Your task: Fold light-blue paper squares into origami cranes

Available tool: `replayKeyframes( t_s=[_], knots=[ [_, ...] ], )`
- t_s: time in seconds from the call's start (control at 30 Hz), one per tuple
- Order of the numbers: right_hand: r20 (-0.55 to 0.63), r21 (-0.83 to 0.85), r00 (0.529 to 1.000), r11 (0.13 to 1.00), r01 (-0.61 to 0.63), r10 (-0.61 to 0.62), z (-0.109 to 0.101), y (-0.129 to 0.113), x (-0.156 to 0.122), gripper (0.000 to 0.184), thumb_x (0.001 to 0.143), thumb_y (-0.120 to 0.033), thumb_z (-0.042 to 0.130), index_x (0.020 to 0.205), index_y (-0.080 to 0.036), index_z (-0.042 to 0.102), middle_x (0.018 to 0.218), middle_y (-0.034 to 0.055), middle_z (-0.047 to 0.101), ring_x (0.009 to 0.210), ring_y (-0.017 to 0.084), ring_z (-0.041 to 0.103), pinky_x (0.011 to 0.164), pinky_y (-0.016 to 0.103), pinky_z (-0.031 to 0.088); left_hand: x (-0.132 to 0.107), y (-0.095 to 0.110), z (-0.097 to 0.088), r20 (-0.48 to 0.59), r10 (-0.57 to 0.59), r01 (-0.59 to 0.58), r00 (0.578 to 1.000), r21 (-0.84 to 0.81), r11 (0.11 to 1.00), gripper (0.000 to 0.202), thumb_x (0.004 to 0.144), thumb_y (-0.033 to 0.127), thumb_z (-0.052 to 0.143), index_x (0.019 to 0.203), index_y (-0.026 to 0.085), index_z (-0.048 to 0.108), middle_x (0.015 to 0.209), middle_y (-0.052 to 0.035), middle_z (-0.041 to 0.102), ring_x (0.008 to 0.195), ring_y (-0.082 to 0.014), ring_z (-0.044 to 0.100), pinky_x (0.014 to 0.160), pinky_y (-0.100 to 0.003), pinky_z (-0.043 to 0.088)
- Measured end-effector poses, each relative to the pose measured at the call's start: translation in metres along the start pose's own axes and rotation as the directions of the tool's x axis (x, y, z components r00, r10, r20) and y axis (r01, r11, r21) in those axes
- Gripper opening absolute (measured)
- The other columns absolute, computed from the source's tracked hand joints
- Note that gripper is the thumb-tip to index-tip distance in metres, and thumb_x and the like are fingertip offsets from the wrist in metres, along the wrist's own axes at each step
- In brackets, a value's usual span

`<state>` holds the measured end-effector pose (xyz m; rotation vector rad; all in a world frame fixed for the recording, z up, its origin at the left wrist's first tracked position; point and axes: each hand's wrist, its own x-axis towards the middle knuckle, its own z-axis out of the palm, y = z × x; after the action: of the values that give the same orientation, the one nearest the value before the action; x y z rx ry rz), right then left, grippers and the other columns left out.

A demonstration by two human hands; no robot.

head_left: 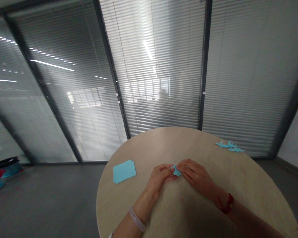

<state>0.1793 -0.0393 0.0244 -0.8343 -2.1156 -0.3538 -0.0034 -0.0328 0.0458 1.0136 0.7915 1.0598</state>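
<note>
A small folded piece of light blue paper (176, 171) lies on the round wooden table (238, 185), pinched between both hands. My left hand (161, 177) grips its left side with curled fingers. My right hand (196, 175) presses its right side with fingers closed over it. A pale bangle sits on my left wrist and a red band on my right wrist.
A stack of light blue paper squares (124, 171) lies on the table to the left of my hands. Several finished blue folded shapes (229, 146) rest at the table's far right edge. Glass walls with blinds stand behind. Coloured items (0, 170) lie on the floor, far left.
</note>
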Motion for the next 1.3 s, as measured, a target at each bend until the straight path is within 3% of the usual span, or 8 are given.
replayKeyframes(
  t_s=[0.3, 0.47, 0.53, 0.67, 0.73, 0.8, 1.1, 1.3],
  knots=[
    [-0.012, 0.004, 0.999, 0.999, 0.038, -0.038, 0.000, 0.002, -0.001, 0.028, 0.095, -0.017, 0.042, 0.107, -0.020, 0.066, 0.095, 0.0092, 0.069, 0.090, 0.020, 0.062, 0.079, 0.037, 0.055, 0.002, -0.004, -0.003, -0.035, 0.023, -0.022, 0.999, 0.037, 0.999, 0.034, 0.058, 0.037, 0.084, 0.077, 0.011, 0.073, 0.078, -0.0076, 0.072, 0.073, -0.0163, 0.064, 0.070, -0.026, 0.053],
    [-0.013, 0.182, 0.991, 0.975, -0.129, 0.133, -0.001, -0.001, 0.000, 0.025, 0.095, -0.023, 0.044, 0.104, -0.022, 0.067, 0.098, 0.0083, 0.069, 0.092, 0.020, 0.062, 0.082, 0.036, 0.053, 0.003, -0.003, -0.001, -0.059, 0.042, -0.038, 0.997, 0.082, 0.996, 0.037, 0.054, 0.038, 0.086, 0.076, 0.011, 0.073, 0.075, -0.0066, 0.072, 0.071, -0.0163, 0.064, 0.069, -0.026, 0.053],
    [-0.005, 0.293, 0.953, 0.912, -0.288, 0.303, -0.001, -0.003, 0.001, 0.024, 0.094, -0.030, 0.046, 0.103, -0.022, 0.066, 0.099, 0.0079, 0.069, 0.092, 0.020, 0.063, 0.083, 0.035, 0.052, 0.003, -0.003, 0.000, -0.064, 0.047, -0.040, 0.997, 0.105, 0.994, 0.037, 0.054, 0.037, 0.086, 0.076, 0.012, 0.072, 0.074, -0.0060, 0.072, 0.068, -0.0154, 0.064, 0.068, -0.026, 0.052],
    [0.187, 0.455, 0.794, 0.665, -0.592, 0.578, -0.001, -0.003, 0.004, 0.030, 0.090, -0.043, 0.048, 0.095, -0.018, 0.064, 0.087, 0.0048, 0.070, 0.077, 0.018, 0.065, 0.070, 0.028, 0.051, 0.006, -0.007, 0.000, -0.024, 0.057, -0.053, 0.998, 0.160, 0.986, 0.036, 0.056, 0.038, 0.084, 0.077, 0.012, 0.072, 0.070, -0.0046, 0.071, 0.061, -0.0129, 0.061, 0.064, -0.024, 0.051],
    [0.292, 0.472, 0.750, 0.593, -0.653, 0.593, 0.000, -0.001, 0.005, 0.032, 0.088, -0.046, 0.049, 0.085, -0.017, 0.064, 0.077, 0.0024, 0.067, 0.071, 0.017, 0.062, 0.064, 0.026, 0.048, 0.008, -0.009, -0.001, 0.006, 0.083, -0.083, 0.997, 0.191, 0.978, 0.035, 0.057, 0.039, 0.083, 0.077, 0.013, 0.072, 0.069, -0.0044, 0.070, 0.062, -0.0138, 0.061, 0.064, -0.025, 0.051],
    [0.333, 0.483, 0.740, 0.569, -0.666, 0.584, 0.001, 0.002, 0.005, 0.034, 0.086, -0.047, 0.050, 0.078, -0.017, 0.063, 0.070, 0.0009, 0.064, 0.068, 0.016, 0.059, 0.062, 0.025, 0.045, 0.010, -0.012, -0.002, 0.019, 0.109, -0.110, 0.994, 0.227, 0.968, 0.034, 0.058, 0.040, 0.082, 0.077, 0.013, 0.073, 0.070, -0.0050, 0.070, 0.064, -0.0154, 0.062, 0.065, -0.027, 0.052],
    [0.351, 0.471, 0.739, 0.574, -0.670, 0.575, -0.001, 0.003, 0.003, 0.029, 0.083, -0.043, 0.055, 0.076, -0.016, 0.064, 0.069, 0.0003, 0.063, 0.063, 0.014, 0.055, 0.058, 0.024, 0.039, 0.011, -0.012, -0.001, 0.002, 0.130, -0.125, 0.992, 0.281, 0.952, 0.033, 0.059, 0.041, 0.080, 0.077, 0.013, 0.075, 0.070, -0.0057, 0.070, 0.063, -0.0163, 0.061, 0.062, -0.027, 0.050],
    [0.383, 0.472, 0.721, 0.549, -0.690, 0.577, -0.002, 0.002, 0.004, 0.027, 0.081, -0.041, 0.058, 0.076, -0.017, 0.067, 0.072, 0.0018, 0.068, 0.066, 0.016, 0.060, 0.060, 0.024, 0.043, 0.009, -0.012, -0.001, -0.006, 0.114, -0.109, 0.993, 0.256, 0.961, 0.036, 0.057, 0.042, 0.081, 0.077, 0.013, 0.074, 0.069, -0.0052, 0.069, 0.059, -0.0146, 0.060, 0.060, -0.027, 0.049]
  ],
)
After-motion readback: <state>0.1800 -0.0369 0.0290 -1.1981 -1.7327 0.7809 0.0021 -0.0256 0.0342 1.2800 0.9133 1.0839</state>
